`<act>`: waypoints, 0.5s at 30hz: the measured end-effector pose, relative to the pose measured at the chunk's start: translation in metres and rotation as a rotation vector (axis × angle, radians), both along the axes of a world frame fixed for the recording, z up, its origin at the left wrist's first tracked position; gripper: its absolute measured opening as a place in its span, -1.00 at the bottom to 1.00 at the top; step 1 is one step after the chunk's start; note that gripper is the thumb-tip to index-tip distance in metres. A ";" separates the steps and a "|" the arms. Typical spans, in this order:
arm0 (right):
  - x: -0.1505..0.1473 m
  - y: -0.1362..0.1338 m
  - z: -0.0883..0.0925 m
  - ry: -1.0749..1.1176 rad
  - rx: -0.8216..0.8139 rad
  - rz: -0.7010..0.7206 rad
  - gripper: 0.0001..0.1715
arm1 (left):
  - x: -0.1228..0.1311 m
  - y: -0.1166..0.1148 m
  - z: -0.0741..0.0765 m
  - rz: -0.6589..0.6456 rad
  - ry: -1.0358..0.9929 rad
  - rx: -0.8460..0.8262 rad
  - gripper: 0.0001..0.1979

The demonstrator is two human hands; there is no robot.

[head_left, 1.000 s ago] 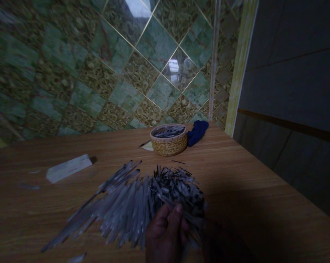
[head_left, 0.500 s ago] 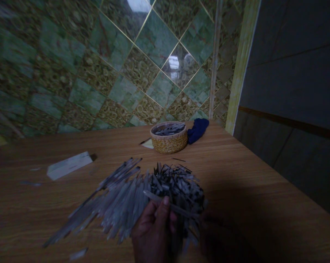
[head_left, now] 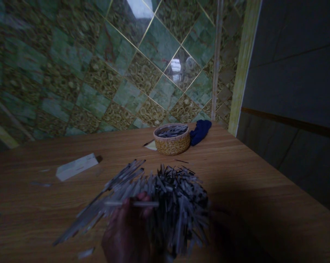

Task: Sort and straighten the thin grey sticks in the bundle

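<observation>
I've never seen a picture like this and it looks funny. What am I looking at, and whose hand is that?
The picture comes from a camera worn on a person's head, looking down, so you see what they see. The dark hand near the bottom is their own; which hand it is I cannot tell. Its grip pinches one thin grey stick above a big pile of sticks on a wooden table. Further back stands a woven basket with more sticks inside, a blue cloth beside it, and a pale flat block to the left. Behind is a shiny green tiled wall.

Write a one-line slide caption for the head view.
A hand lifts one stick from a fanned bundle on a wooden table, basket behind.
</observation>
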State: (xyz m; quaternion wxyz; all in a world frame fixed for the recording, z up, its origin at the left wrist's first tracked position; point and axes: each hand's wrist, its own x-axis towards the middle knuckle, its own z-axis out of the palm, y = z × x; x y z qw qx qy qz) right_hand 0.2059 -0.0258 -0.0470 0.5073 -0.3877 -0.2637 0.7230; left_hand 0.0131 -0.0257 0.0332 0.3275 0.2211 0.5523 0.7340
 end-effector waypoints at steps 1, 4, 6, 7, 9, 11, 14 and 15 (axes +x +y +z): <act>-0.001 0.001 -0.002 0.031 0.005 -0.013 -0.75 | 0.006 0.000 -0.001 -0.057 -0.052 -0.017 -0.96; -0.006 0.000 -0.010 0.087 0.042 0.038 -0.73 | 0.030 -0.004 -0.010 -0.352 -0.186 -0.135 -0.88; -0.009 -0.001 -0.015 0.060 0.044 0.110 -0.69 | 0.044 -0.007 -0.019 -0.489 -0.221 -0.169 -0.85; -0.009 -0.002 -0.017 0.036 0.039 0.132 -0.67 | 0.049 -0.009 -0.024 -0.526 -0.219 -0.171 -0.84; -0.009 -0.005 -0.018 -0.007 0.027 0.149 -0.62 | 0.055 -0.010 -0.032 -0.572 -0.198 -0.162 -0.82; -0.009 -0.008 -0.016 -0.042 0.027 0.161 -0.59 | 0.056 -0.011 -0.035 -0.582 -0.181 -0.149 -0.80; -0.010 -0.013 -0.009 -0.068 0.046 0.191 -0.59 | 0.054 -0.010 -0.034 -0.544 -0.236 -0.139 -0.81; -0.011 -0.014 -0.006 -0.076 0.049 0.198 -0.61 | 0.054 -0.010 -0.032 -0.523 -0.267 -0.133 -0.81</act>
